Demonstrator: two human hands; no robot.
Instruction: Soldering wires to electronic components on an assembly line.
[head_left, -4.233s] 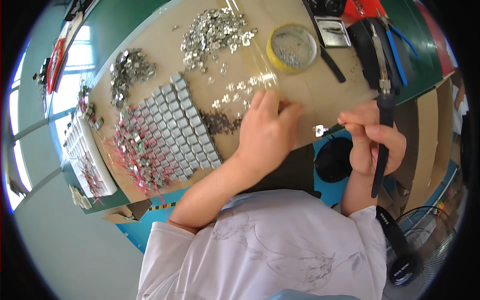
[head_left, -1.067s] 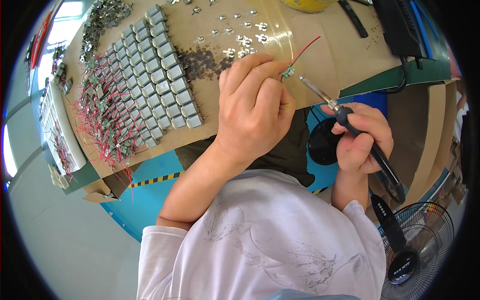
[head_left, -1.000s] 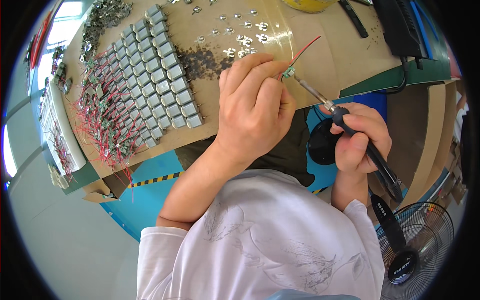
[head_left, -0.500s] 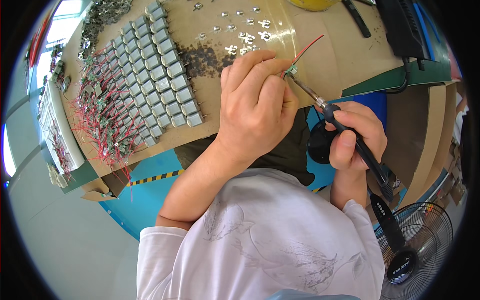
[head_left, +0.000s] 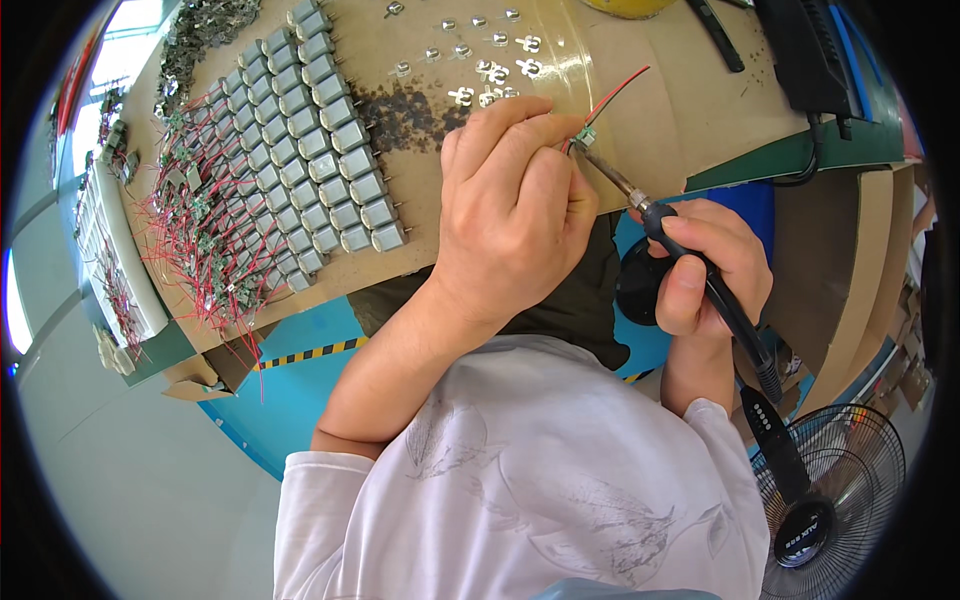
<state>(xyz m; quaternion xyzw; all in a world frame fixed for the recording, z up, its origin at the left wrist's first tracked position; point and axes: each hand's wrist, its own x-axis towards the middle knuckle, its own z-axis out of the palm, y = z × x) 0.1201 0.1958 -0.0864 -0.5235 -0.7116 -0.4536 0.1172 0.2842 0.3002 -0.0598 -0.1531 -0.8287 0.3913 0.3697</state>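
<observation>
Soldering iron [head_left: 700,275] tip beside table edge [head_left: 640,200]

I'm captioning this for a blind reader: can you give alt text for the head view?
The left hand pinches a small part with red wires while the right hand holds a soldering iron, tip at the part. Rows of small silver motors cover the cardboard worktop; a floor fan stands lower right.

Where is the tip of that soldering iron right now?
In the head view, the soldering iron is in the right hand, right of centre; its tip meets the small green part with red wire pinched by the left hand, above the cardboard worktop.
</observation>
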